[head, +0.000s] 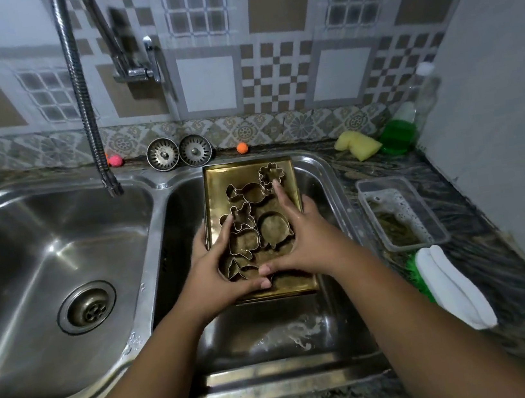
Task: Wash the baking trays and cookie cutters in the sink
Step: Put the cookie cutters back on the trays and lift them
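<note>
Since the baking tray [218, 184] lies flat in the right basin [272, 329] of the sink, its far end close to the basin's far rim, it serves as a shallow dish for the cookie cutters [274, 231], which sit loose on it in a cluster, with a flower-shaped cutter [271, 174] off at the far right corner. Both hands are spread over that cluster: the left hand [213, 266] comes in over the tray's left edge and the right hand [300, 237] from the right, with one finger reaching towards the flower shape. The thumbs meet at the near side, and the fingers look fairly straight, cupping the cutters without clamping any one of them. These cutters are likely thin, light, stiff metal strips that bend if squeezed and have narrow edges, so each is best pinched by its side walls. The tray looks rigid and probably slick once wet, and is best taken by its raised long edges with both hands. Further left is the other basin [42, 246] with its drain [86, 307], and a flexible tap hose [88, 122] hangs over it. Two strainers [162, 154] lean against the far wall. On the worktop [497, 250] to the right sit a yellow sponge [357, 145], a green bottle [397, 136], a clear tub of sudsy water [401, 213] and a white-backed brush [452, 287].
</note>
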